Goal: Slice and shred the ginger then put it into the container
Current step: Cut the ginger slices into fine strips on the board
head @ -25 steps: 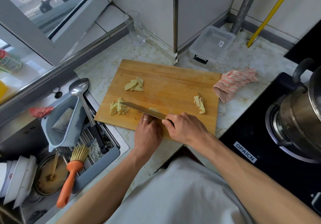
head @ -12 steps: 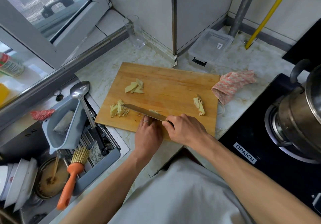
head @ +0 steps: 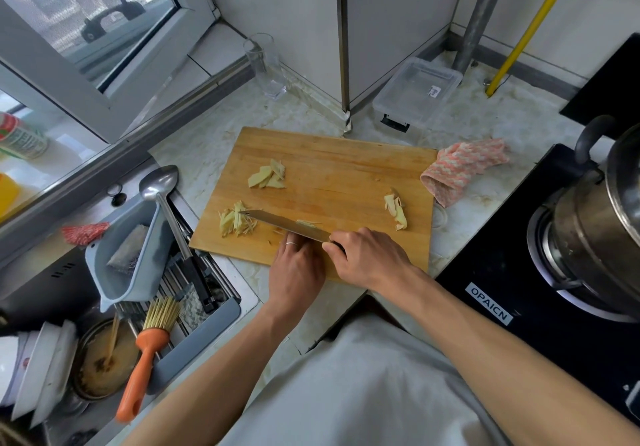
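A wooden cutting board (head: 339, 168) lies on the marble counter. On it are a pile of ginger slices (head: 268, 177) at the upper left, shredded ginger (head: 233, 224) at the left edge, and ginger peel scraps (head: 396, 210) at the right. My right hand (head: 367, 257) grips the handle of a knife (head: 287, 226), whose tip touches the shreds. My left hand (head: 296, 265) lies beside it, fingers curled under the blade; what they press on is hidden. A thin ginger piece lies on the blade. A clear plastic container (head: 417, 92) stands behind the board.
A pink cloth (head: 460, 168) lies right of the board. A black stove (head: 540, 272) with a steel pot (head: 602, 224) is at the right. At the left, a sink holds a grey strainer (head: 131, 258), ladle (head: 159, 182), orange brush (head: 145, 355) and dishes. A glass (head: 265, 65) stands behind.
Nothing has moved on the board; both hands and the knife keep their places. Only my head has shifted slightly.
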Action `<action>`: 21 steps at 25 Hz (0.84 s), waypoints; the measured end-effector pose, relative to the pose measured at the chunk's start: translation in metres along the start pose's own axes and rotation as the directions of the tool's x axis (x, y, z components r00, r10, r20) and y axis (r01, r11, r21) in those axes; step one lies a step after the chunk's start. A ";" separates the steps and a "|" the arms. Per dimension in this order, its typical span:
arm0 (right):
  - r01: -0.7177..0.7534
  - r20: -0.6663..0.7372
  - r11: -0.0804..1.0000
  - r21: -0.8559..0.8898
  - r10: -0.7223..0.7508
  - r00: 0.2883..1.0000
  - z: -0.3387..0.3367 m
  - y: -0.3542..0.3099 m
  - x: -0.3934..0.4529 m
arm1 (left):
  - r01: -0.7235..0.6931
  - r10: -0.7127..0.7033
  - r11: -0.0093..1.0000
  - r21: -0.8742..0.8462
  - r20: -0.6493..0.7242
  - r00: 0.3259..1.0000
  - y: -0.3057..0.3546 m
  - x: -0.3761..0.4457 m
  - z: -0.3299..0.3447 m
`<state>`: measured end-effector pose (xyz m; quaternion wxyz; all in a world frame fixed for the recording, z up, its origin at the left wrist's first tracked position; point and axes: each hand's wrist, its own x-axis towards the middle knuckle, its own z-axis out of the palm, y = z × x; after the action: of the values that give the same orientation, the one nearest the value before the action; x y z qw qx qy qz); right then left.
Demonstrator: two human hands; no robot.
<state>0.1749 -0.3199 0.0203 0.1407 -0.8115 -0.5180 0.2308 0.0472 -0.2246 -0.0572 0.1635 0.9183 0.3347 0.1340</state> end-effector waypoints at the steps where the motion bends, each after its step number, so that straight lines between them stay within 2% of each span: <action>1: -0.002 0.001 1.000 0.011 0.002 1.000 0.000 0.000 0.000 | 0.003 -0.003 1.000 0.005 0.011 1.000 -0.001 0.000 0.000; 7: -0.008 0.021 0.998 0.069 0.007 1.000 -0.007 0.000 -0.002 | 0.006 -0.006 1.000 0.011 0.006 1.000 -0.002 0.000 0.000; 15: 0.004 0.003 1.000 0.017 -0.004 1.000 0.002 0.003 0.002 | 0.018 -0.019 1.000 0.011 0.030 0.999 -0.001 0.000 0.000; 17: -0.024 0.014 0.999 0.036 0.023 1.000 0.002 0.002 0.003 | 0.027 -0.027 0.999 0.020 0.032 0.999 -0.001 0.000 0.000; 21: -0.148 0.086 0.972 0.182 0.134 0.987 0.000 0.001 0.005 | -0.027 0.026 0.998 0.050 0.029 0.999 -0.003 -0.002 0.000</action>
<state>0.1777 -0.3154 0.0191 0.1808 -0.8204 -0.4396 0.3177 0.0440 -0.2237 -0.0590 0.1433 0.9283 0.3233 0.1147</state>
